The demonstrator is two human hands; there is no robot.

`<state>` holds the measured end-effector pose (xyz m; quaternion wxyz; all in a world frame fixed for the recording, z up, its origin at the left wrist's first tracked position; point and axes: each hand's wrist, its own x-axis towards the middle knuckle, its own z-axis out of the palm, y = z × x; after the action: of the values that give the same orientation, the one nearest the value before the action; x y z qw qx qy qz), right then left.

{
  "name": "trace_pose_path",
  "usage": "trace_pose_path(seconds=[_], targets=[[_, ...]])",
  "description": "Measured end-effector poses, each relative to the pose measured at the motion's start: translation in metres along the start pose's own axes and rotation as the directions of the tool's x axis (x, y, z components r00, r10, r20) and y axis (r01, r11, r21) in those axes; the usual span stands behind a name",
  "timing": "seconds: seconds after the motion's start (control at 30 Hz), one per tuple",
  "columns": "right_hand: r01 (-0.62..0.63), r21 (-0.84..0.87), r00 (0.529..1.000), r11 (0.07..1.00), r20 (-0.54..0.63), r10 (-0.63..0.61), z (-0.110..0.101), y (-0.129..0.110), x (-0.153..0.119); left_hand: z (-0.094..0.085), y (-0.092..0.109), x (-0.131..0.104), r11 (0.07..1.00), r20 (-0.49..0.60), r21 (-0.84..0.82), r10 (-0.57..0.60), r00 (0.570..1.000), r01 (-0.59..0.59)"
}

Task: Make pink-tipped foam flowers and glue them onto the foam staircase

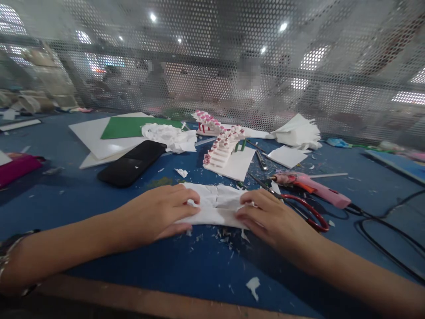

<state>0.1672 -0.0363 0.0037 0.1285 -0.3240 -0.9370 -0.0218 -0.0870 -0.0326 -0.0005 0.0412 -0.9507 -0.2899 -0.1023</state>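
Tissue (212, 216) lies on the blue tabletop (149, 274) right in front of me, between my two hands, its near side looking doubled into a band. My left hand (162, 210) has its fingers half curled over the left end, and my right hand (272, 217) is half curled over the right end; both touch the paper, but whether my fingertips pinch it or only press it I cannot tell. A jagged line, a tear or a crease, runs near the middle of the upper layer, so I judge that light, even pressure from both sides serves best; pulling outward could open that weak spot. The near edge wants to be straight, the layers level, and the loose scraps (254, 287) kept out from under. My right wrist should mind the red-handled scissors (303, 201) and the pink glue gun (327, 191), whose tip might be hot
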Motion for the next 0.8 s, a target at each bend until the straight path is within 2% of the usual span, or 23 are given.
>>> trace_pose_path(seconds=[0.07, 0.13, 0.2, 0.27, 0.4, 0.57, 0.7, 0.8], targets=[[0.027, 0.007, 0.999, 1.0, -0.025, -0.027, -0.002, 0.001, -0.001, 0.002, -0.001, -0.003, 0.998, -0.014, -0.06, 0.027, 1.0, -0.028], [0.017, 0.05, 1.0, 0.999, 0.022, -0.018, -0.005, 0.002, -0.002, 0.003, -0.002, -0.004, 0.995, -0.012, -0.096, 0.009, 1.0, -0.01], [0.0, 0.081, 0.998, 0.997, 0.066, -0.006, -0.006, 0.003, -0.004, 0.004, -0.002, -0.005, 0.996, -0.006, -0.093, -0.003, 1.0, 0.003], [0.001, 0.086, 0.999, 0.996, 0.05, -0.005, -0.005, 0.003, -0.005, 0.002, -0.002, -0.005, 0.996, 0.005, -0.085, 0.003, 1.0, -0.003], [0.052, -0.03, 0.999, 0.998, -0.014, -0.053, 0.0, 0.001, -0.007, 0.001, -0.004, -0.007, 0.996, 0.011, -0.082, 0.023, 1.0, -0.023], [0.099, -0.128, 0.995, 0.987, 0.021, -0.097, 0.001, 0.001, -0.009, 0.008, -0.008, -0.011, 0.999, -0.025, -0.041, -0.019, 1.0, 0.018], [0.096, -0.064, 0.995, 0.993, -0.03, -0.098, -0.003, 0.004, -0.007, 0.004, -0.007, -0.012, 0.983, -0.012, -0.15, -0.108, 0.994, 0.105], [0.008, 0.053, 1.0, 0.999, -0.02, -0.007, -0.006, 0.005, -0.003, -0.004, -0.004, -0.01, 0.968, 0.04, -0.212, -0.132, 0.99, 0.138]])
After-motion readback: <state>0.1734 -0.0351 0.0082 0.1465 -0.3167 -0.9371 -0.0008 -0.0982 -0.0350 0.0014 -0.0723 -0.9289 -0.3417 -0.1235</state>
